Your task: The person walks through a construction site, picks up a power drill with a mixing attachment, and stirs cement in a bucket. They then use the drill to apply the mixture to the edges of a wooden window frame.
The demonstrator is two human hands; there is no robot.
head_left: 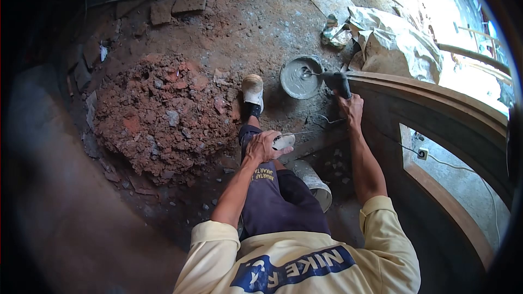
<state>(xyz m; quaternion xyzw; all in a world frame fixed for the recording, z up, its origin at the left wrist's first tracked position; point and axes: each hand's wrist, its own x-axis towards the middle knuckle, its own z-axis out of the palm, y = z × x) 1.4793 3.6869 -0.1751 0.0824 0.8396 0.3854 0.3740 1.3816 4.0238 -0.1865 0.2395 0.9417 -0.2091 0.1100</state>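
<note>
My right hand [353, 109] is closed around the grip of a dark power drill [338, 84]. The drill lies sideways, and its metal mixing shaft [311, 73] reaches into a round bucket [284, 83] of wet grey cement mix [298, 83]. Over my bent left knee, my left hand [262, 147] is curled around a small pale object [284, 141] smeared with grey. A thin edge seems to stick out from it to the right; its kind is not clear.
A big mound of reddish soil and rubble [163, 117] lies to the left. Another pale bucket [313, 182] lies tipped beside my legs. Wooden frames [430, 88] stand at right, with a cable and socket [422, 153]. Crumpled sacking [397, 43] and broken tiles [190, 0] lie farther off.
</note>
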